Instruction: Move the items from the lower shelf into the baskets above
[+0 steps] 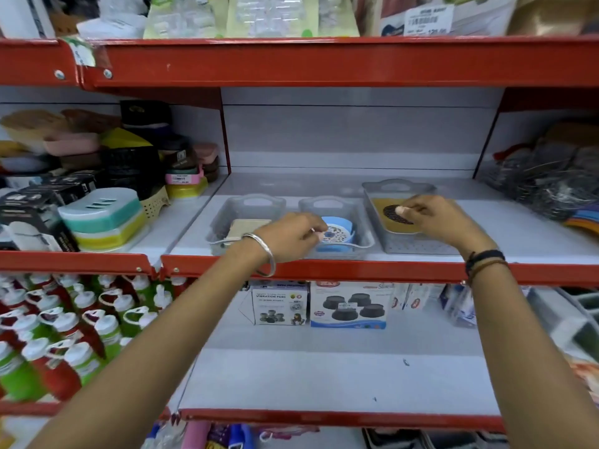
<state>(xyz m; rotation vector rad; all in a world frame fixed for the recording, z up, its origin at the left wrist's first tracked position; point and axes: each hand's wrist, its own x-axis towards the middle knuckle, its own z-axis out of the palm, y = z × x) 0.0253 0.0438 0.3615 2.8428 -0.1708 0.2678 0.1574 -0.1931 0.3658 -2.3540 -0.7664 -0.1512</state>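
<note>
Three clear plastic baskets stand side by side on the upper white shelf. The left basket (223, 218) holds a beige flat item (246, 226). My left hand (288, 236) reaches into the middle basket (363, 222) and pinches the rim of a blue round strainer (340, 230) lying there. My right hand (444, 222) is over the right basket (398, 189), fingers closed on a dark round mesh disc (393, 213) that rests on a yellow pad (382, 205). On the lower shelf, a vibration pads box (280, 304) and a blue-white box of black stands (348, 306) stand at the back.
Soap cases and black boxes (100, 212) crowd the shelf to the left. Green and red squeeze bottles (61, 335) fill the lower left. Dark scrubbers in bags (547, 183) lie at the right. Small packets (460, 303) sit at the lower shelf's right. A red shelf lip (356, 270) runs under my wrists.
</note>
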